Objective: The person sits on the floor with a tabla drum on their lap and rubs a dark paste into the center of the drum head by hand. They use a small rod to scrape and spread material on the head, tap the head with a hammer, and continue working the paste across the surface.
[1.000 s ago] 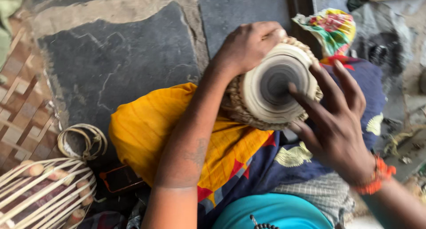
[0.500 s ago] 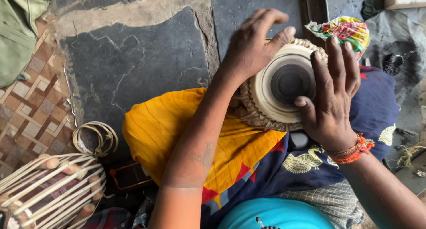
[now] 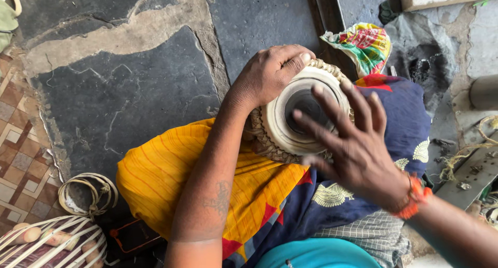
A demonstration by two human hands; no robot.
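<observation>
A small drum [image 3: 282,120] with a pale skin head and a dark round centre rests on my lap, its braided rim toward the stone floor. My left hand [image 3: 270,73] grips the drum's upper left rim, thumb along the edge. Over the drum head my right hand [image 3: 347,138] spreads its fingers, fingertips blurred above the dark centre; an orange thread band circles its wrist. Yellow and blue cloth [image 3: 171,185] covers my lap under the drum.
Another drum [image 3: 49,244] laced with white straps and wooden pegs lies at the lower left beside a coil of strap [image 3: 85,195]. A bright patterned cloth bundle [image 3: 365,45] sits beyond the drum. Dark cracked stone slabs [image 3: 119,102] and metal scraps at right.
My right hand has lifted off the drum's right side and now hovers spread over the head. The left hand keeps its grip on the rim.
</observation>
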